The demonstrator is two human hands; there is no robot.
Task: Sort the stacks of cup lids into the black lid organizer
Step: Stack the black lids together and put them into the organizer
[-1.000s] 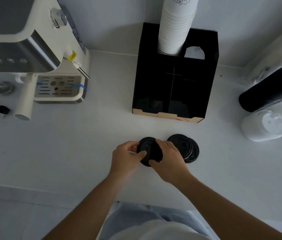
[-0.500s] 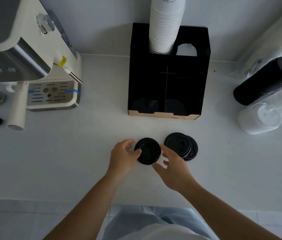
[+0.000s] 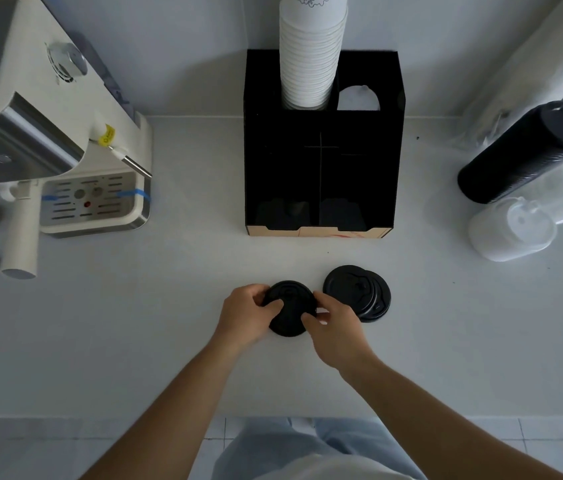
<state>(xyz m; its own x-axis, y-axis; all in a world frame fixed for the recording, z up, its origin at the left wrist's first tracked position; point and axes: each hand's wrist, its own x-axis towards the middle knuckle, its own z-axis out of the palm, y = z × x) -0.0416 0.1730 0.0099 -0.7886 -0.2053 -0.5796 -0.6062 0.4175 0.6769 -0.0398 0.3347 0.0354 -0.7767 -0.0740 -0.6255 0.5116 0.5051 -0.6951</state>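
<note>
A small stack of black lids [image 3: 290, 306] lies on the white counter in front of me. My left hand [image 3: 245, 315] grips its left edge and my right hand [image 3: 333, 327] grips its right edge, thumbs on top. Just to the right, a second, slightly fanned black lid stack [image 3: 359, 292] rests untouched. The black lid organizer [image 3: 321, 157] stands upright behind them, with a few black lids dimly visible in its two front compartments and a tall stack of white paper cups [image 3: 311, 53] in its back left slot.
An espresso machine [image 3: 48, 133] occupies the left side, its white portafilter handle [image 3: 20, 237] sticking forward. At the right lie a long sleeve of black lids [image 3: 522, 154] and a sleeve of white lids [image 3: 512, 230] in clear plastic. The counter edge runs below my forearms.
My right hand, lifted off the lids half a second ago, has come back and closed on the right edge of the stack. The left hand stayed on it.
</note>
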